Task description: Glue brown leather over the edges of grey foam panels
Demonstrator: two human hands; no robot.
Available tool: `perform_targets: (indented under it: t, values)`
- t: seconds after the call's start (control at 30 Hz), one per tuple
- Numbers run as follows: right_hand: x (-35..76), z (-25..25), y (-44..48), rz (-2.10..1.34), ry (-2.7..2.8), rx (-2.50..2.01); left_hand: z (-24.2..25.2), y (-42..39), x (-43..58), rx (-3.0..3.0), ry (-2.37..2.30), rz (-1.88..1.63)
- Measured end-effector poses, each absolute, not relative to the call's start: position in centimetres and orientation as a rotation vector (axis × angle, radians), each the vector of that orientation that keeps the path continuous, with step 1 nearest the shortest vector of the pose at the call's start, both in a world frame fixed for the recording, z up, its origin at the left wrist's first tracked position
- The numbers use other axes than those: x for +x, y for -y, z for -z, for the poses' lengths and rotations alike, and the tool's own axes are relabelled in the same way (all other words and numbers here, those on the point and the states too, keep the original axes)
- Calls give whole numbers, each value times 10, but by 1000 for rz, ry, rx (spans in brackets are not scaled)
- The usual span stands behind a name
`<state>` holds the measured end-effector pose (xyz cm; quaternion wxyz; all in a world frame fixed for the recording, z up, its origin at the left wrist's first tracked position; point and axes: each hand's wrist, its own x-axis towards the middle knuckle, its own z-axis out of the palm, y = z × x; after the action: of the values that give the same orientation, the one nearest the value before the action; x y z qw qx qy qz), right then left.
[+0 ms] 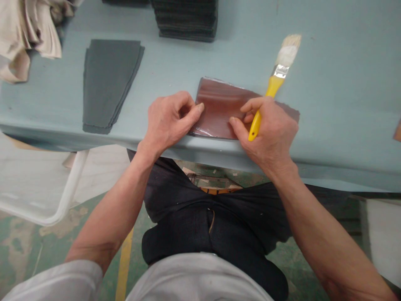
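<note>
A shiny reddish-brown sheet [219, 106], like leather, lies at the table's front edge, with a whitish wet-looking line along its borders. My left hand [171, 119] is closed, thumb and forefinger pinched on the sheet's left edge. In my right hand [271, 129] is a paintbrush [274, 85] with a yellow handle, held between the fingers with its pale bristles pointing up and away. The right thumb and forefinger are bent close over the sheet; whether they touch it I cannot tell. To the left lies a small pile of dark grey tapered pieces [109, 83].
A tall stack of dark pieces [188, 19] stands at the back of the blue-green covered table [338, 83]. Beige cloth strips [28, 37] lie at the far left. Below the table's left side is a white plastic bin [59, 209]. A brown item [397, 131] shows at the right edge.
</note>
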<state>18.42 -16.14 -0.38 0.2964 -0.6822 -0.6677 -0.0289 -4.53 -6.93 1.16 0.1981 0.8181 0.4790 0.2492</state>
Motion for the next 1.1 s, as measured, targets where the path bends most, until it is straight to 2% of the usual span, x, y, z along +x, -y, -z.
perform_targets:
  t: [0.47, 0.83, 1.1]
  values:
    - [183, 2, 162, 30, 1747, -1838, -12, 70, -45, 2294, -1346, -686]
    - [184, 5, 162, 126, 1768, -1791, -11, 69, -44, 2313, -1354, -686]
    - [184, 3, 162, 24, 1747, -1814, -12, 70, -44, 2281, -1361, -673]
